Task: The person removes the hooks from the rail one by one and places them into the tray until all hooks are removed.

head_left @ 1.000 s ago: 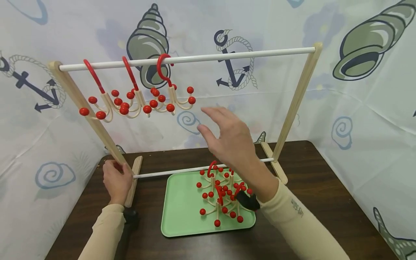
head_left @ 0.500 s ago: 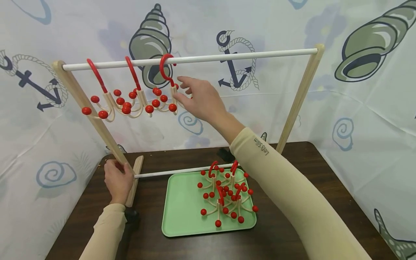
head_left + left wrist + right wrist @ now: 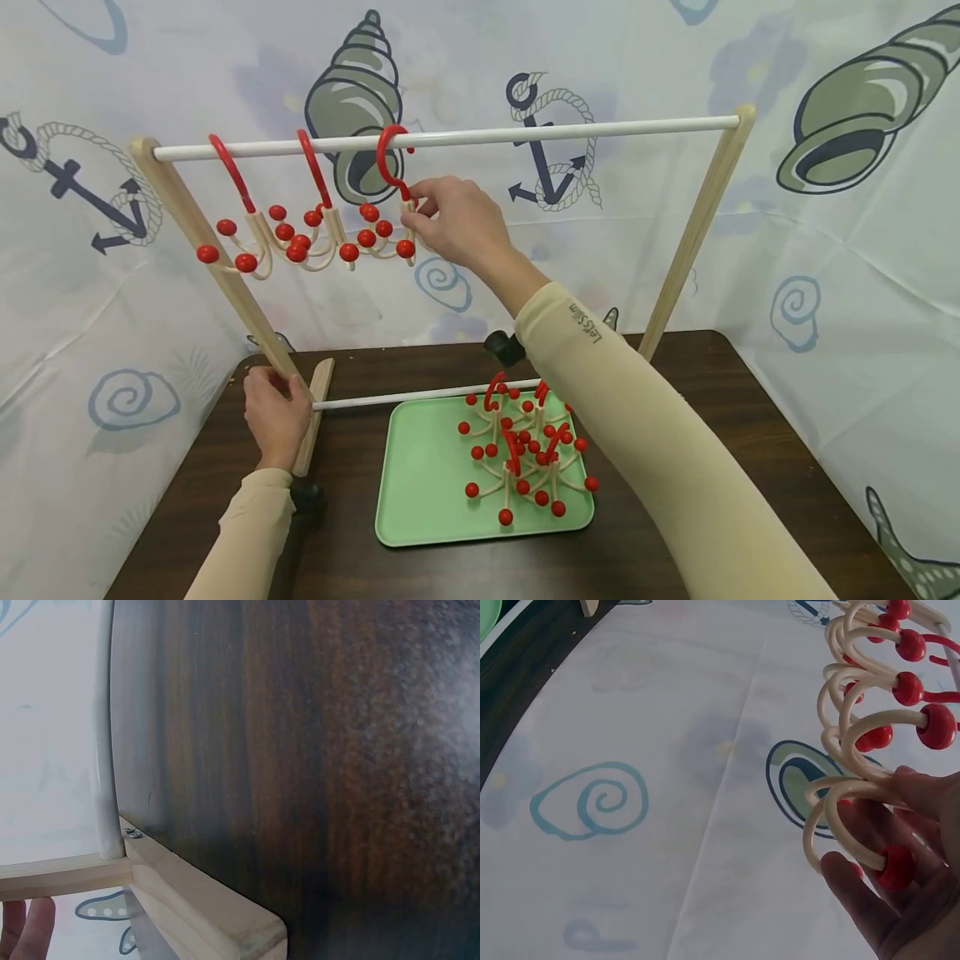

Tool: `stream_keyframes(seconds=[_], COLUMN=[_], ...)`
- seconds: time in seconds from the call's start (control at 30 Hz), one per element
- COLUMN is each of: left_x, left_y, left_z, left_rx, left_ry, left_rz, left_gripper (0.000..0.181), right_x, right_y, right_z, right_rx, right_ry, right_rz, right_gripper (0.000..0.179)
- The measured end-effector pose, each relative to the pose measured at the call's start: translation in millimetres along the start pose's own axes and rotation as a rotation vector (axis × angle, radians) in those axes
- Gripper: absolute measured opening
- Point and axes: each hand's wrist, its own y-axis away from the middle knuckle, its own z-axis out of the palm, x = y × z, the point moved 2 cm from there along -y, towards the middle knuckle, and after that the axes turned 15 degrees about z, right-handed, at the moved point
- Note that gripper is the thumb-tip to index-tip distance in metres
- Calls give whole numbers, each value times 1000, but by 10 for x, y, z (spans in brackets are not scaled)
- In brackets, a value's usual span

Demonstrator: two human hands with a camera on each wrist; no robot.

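My right hand (image 3: 461,223) pinches the beige stem of a multi-arm hanger (image 3: 384,162) with a red hook and red ball tips. That hanger hangs on the white rod (image 3: 540,133) of a wooden rack. In the right wrist view, its curved arms (image 3: 847,832) lie among the fingers (image 3: 855,900). To its left hang a second hanger (image 3: 313,171) and a third one (image 3: 232,175) of the same kind. Low at the left, my left hand (image 3: 277,417) grips the rack's wooden post (image 3: 243,300), just above its foot. Only some left fingertips (image 3: 36,930) show in the left wrist view.
A green tray (image 3: 420,492) on the dark brown table (image 3: 337,558) bears several similar hangers (image 3: 510,483) at its right side. Behind the tray runs a lower white rod (image 3: 375,400). The right post (image 3: 697,225) and a patterned backdrop (image 3: 480,50) stand beyond.
My right hand has moved left and up from beside the hanging hangers and now pinches the rightmost one's stem. The left hand has stayed on the post.
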Motion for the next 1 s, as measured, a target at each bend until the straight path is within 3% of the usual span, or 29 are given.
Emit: stream_keyframes(seconds=[0.33, 0.57, 0.73, 0.87, 1.0], left_x=[3, -2, -19, -19, -14], left_y=[6, 22, 34, 21, 12], left_z=[-18, -4, 4, -2, 7], left_rx=[15, 9, 9, 5, 5], left_ry=[3, -9, -7, 1, 3], left_rz=[13, 15, 13, 11, 8], left_gripper=[23, 24, 24, 25, 25], right_x=[19, 69, 157, 250, 386], right_y=[-10, 27, 159, 331, 487], right_z=[-54, -226, -372, -451, -404], right_rx=[48, 74, 68, 31, -55], right_ry=[-67, -155, -213, -212, -186], right_rz=[1, -22, -12, -14, -30], right_gripper=[39, 38, 35, 30, 26])
